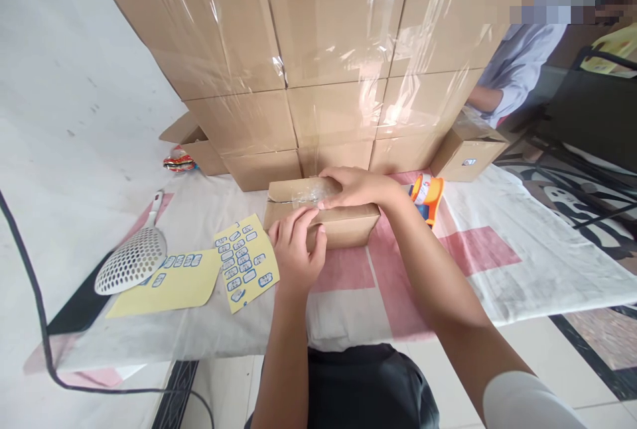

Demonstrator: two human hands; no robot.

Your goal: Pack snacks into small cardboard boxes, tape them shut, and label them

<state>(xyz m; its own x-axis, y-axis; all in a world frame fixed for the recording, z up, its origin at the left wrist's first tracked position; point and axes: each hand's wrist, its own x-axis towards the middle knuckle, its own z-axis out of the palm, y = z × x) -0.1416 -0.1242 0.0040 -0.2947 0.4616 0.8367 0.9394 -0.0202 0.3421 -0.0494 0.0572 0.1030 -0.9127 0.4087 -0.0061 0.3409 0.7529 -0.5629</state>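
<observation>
A small cardboard box (343, 225) with clear tape across its top lies on a white and pink cloth (478, 250) in front of me. My right hand (355, 187) lies flat on the box's top, fingers stretched to the left over the tape. My left hand (294, 250) rests against the box's near left side, fingers curled on its edge. Two yellow sticker sheets lie to the left, the nearer sticker sheet (246, 261) just beside my left hand and the farther sticker sheet (172, 281) flat beyond it.
A wall of stacked cardboard boxes (318, 64) wrapped in clear film stands behind. An orange and blue tape dispenser (426, 195) sits right of the box. A white perforated scoop (133, 256) lies at the left. Another person's sleeve (517, 64) shows at the right. A black cable (30, 283) crosses the floor.
</observation>
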